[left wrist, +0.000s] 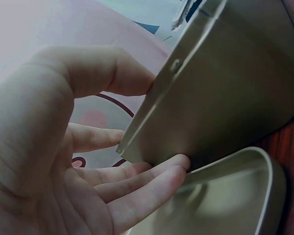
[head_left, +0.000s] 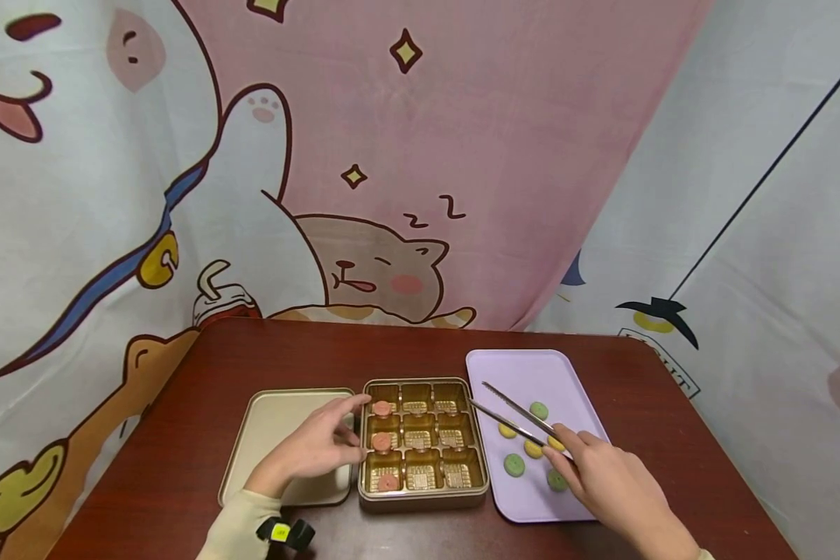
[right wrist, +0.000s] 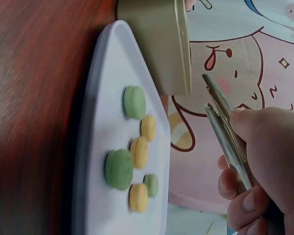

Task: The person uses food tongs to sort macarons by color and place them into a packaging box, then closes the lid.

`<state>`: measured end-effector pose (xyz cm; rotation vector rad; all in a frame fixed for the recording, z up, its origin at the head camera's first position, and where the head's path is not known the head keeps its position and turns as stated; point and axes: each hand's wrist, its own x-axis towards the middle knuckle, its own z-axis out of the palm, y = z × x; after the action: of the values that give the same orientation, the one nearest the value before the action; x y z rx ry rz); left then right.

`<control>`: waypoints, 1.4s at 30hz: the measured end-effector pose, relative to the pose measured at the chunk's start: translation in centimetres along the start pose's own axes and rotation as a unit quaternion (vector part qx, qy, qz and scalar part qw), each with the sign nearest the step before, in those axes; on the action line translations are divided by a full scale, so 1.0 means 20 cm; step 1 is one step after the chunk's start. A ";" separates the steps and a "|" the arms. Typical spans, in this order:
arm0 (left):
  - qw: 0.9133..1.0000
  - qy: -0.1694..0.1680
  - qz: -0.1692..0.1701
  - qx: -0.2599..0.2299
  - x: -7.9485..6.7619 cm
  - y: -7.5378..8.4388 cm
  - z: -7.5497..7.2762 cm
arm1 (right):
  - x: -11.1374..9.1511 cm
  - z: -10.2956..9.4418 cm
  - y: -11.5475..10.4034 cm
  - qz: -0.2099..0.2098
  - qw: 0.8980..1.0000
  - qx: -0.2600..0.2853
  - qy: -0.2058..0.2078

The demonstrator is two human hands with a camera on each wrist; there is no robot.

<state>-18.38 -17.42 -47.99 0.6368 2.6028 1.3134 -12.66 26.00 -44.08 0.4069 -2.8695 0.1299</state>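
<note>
My right hand [head_left: 612,482] grips metal tongs [head_left: 514,408], their tips apart, above the lilac tray [head_left: 525,373]. Nothing sits between the tips. Several green macarons [right wrist: 119,169] and yellow macarons [right wrist: 139,152] lie on that tray. With fingers extended, my left hand [head_left: 318,443] rests its thumb and fingertips against the left rim of the gold tin [head_left: 423,500]. Inside the tin, a gold divided insert [head_left: 420,455] holds three pink macarons [head_left: 382,442], one in each left-column compartment.
Left of the tin lies its gold lid [head_left: 276,416], partly under my left forearm. All of this stands on a dark red-brown table [head_left: 308,350]. Behind it hangs a cloth with cartoon animals [head_left: 385,272].
</note>
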 end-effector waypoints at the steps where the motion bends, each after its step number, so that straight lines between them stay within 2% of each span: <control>1: 1.000 0.000 0.002 -0.001 0.00 0.00 0.00 | -0.01 0.00 0.01 0.004 1.000 0.000 -0.009; 8: 1.000 -0.003 0.003 -0.002 -0.01 0.01 0.00 | -0.06 0.02 0.06 0.020 0.999 0.005 -0.029; 16: 1.000 -0.001 -0.002 0.000 0.00 0.01 0.00 | -0.08 0.02 0.10 0.055 0.994 0.006 -0.099; 24: 1.000 0.000 0.005 0.006 0.00 0.01 0.00 | -0.11 0.03 0.13 0.052 0.992 -0.001 -0.111; 34: 1.000 -0.001 0.005 0.001 0.00 0.01 0.00 | -0.09 0.04 0.15 0.078 0.983 -0.009 -0.165; 42: 1.000 0.000 0.003 -0.001 0.00 0.01 0.00 | -0.09 0.04 0.15 0.077 0.982 -0.015 -0.173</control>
<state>-18.27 -17.34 -47.79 0.6449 2.6019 1.3172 -12.05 29.17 -45.54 0.2193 -3.2415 0.0462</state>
